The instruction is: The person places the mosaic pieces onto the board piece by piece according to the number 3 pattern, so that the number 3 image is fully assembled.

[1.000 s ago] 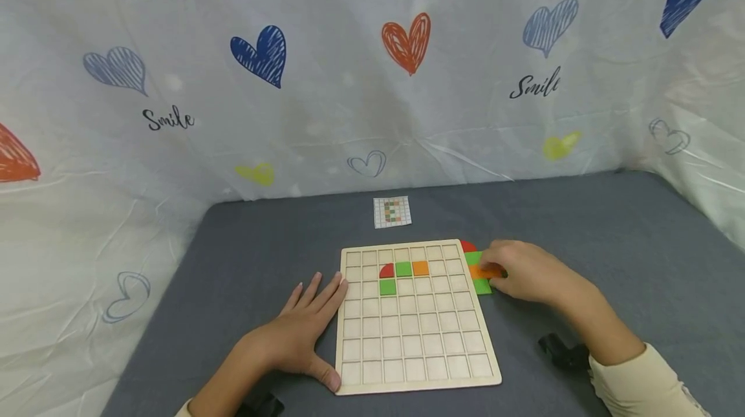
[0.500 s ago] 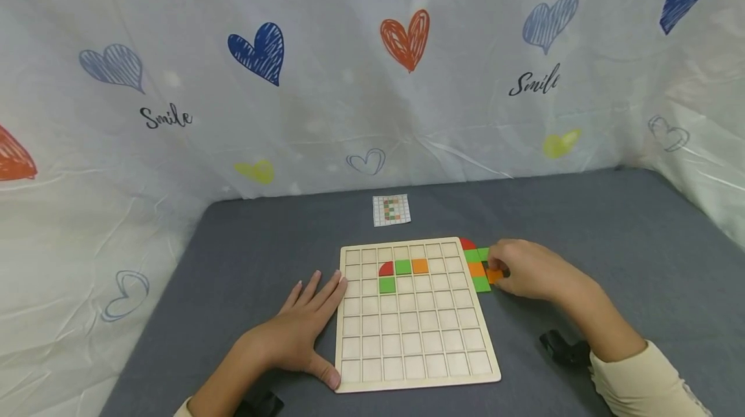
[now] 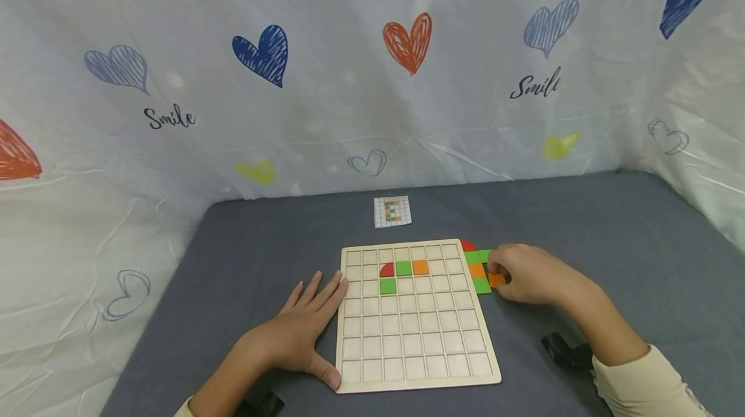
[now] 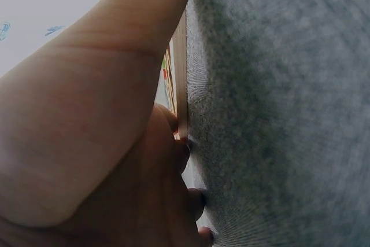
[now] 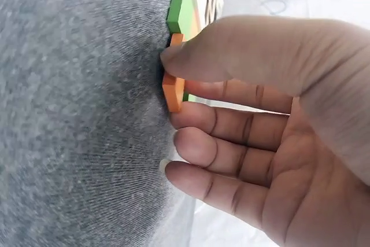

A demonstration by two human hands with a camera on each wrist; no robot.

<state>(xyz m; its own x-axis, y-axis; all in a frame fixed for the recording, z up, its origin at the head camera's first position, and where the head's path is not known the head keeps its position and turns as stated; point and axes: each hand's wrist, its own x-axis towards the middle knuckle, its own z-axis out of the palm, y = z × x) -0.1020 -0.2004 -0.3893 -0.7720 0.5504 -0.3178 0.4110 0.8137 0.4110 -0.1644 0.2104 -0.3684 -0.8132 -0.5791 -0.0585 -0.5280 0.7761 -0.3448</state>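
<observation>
A pale wooden grid board [image 3: 416,346] lies on the grey cloth. My left hand [image 3: 297,336] rests beside it with spread fingers, fingertips and thumb at its left edge. On the board sit a red quarter-round tile [image 3: 387,270], an orange square tile [image 3: 420,267] and two green square tiles, one right of the red and one below it. At the board's right edge my right hand [image 3: 532,275] pinches another orange square tile [image 5: 174,92] between thumb and index finger. Its other fingers curl loosely. The tile stands beside a column of flat tiles and is partly hidden by the fingers.
That column holds a red rounded tile [image 3: 468,245], green tiles and an orange tile [image 3: 476,271]; a green tile [image 3: 485,255] lies right of it. A small printed pattern card [image 3: 392,212] lies behind the board. A white curtain with hearts [image 3: 407,44] hangs behind the table.
My right hand has shifted the orange tile slightly right, off the column, uncovering the column's orange tile and a green tile beside it. The left hand and board have stayed put.
</observation>
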